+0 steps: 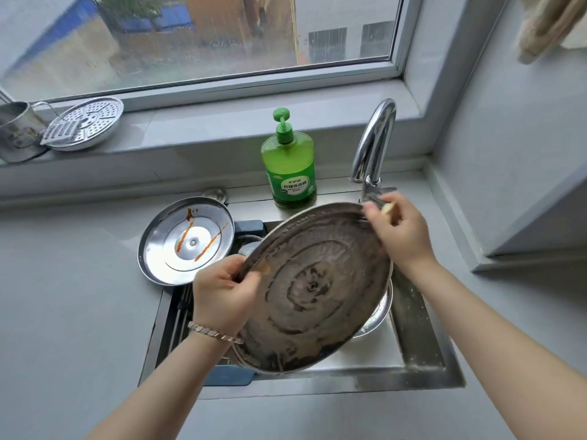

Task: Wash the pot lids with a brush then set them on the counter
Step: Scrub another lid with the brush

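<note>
Both hands grip it — soapy lid (313,287) — brush (378,206) at rim.

The large pot lid (314,287) tilts above the sink (419,344), underside up, coated in grey suds with dark rings. The blurred brush (376,204) touches its far rim. A smaller steel lid (187,242), streaked orange, lies inverted across the table (63,281) and the sink's left corner.

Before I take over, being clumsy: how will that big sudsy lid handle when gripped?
The large lid looks coated in suds, so probably slippery; the left hand pinches its rim. It seems thin sheet metal: likely stiff and light for its width. Held tilted by one edge, it may swing.
</note>
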`<state>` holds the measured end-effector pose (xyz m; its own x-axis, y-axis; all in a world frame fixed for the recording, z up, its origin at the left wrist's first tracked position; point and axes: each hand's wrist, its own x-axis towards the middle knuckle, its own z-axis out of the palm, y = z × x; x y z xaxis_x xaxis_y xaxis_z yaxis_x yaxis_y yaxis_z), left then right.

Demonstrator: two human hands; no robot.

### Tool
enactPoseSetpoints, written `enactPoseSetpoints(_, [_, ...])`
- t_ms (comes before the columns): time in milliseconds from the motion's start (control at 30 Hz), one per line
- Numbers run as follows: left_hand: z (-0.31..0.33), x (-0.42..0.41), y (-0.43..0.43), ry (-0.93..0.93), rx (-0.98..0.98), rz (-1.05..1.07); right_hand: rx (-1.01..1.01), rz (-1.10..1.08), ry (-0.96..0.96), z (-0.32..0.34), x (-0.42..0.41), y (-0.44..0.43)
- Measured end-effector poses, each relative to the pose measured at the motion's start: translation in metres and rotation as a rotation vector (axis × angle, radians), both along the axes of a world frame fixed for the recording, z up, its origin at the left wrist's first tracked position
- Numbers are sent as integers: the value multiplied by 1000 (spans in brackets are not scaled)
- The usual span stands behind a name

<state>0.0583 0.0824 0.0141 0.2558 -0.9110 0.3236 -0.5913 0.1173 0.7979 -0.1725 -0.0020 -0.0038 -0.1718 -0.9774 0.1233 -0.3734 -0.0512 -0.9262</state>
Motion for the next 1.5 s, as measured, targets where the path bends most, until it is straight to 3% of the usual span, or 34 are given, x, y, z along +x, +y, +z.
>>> enactPoseSetpoints(67, [-4, 3, 5, 105, -25, 79, 117, -81, -197, -13, -14, -2])
enactPoseSetpoints(133, [-12, 6, 10, 191, -35, 106, 97, -106, -272, -16, -17, -3])
enactPoseSetpoints(267, [-16, 17, 10, 59, 131, -67, -191, -45, 17, -2, -10, 2])
enactPoseSetpoints(367, [-4, 7, -7, -147, 168, -215, -496, 248, 201, 8, 18, 17])
enactPoseSetpoints(467, [4, -17, -21, -419, 84, -348, -669, 445, 384, 5, 44, 28])
enactPoseSetpoints(567, [4, -29, -29, -459, -16, -350, -696, 410, 391, 8, 42, 24])
enactPoseSetpoints(700, [-6, -23, -30, -431, -101, -355, -563, 304, 257, 2, 22, 19])
enactPoseSetpoints(867, [-6, -4, -13, -194, -106, -247, -82, -104, -173, -25, -16, 4])
enactPoseSetpoints(1000, [-9, -1, 3, -33, -75, -107, 149, -260, -345, -63, -22, 4])
enactPoseSetpoints(1067, [-12, -5, 9, 58, -57, -32, 343, -274, -393, -85, -24, 8])
enactPoseSetpoints(1133, [-15, -6, 10, 81, -59, 9, 584, -155, -401, -103, -26, 17])
enactPoseSetpoints(1200, [-17, 0, 5, 73, -56, 31, 766, -60, -311, -110, -29, 26])
enactPoseSetpoints(1267, [-17, 8, 1, 35, -35, 5, 772, -92, -214, -100, -37, 27])
enactPoseSetpoints(1333, [-17, 12, -2, -22, -43, -41, 655, -95, -139, -81, -46, 22])
enactPoseSetpoints(1500, [-9, 13, -20, -202, -10, -303, 273, 206, 31, 3, -40, 12])
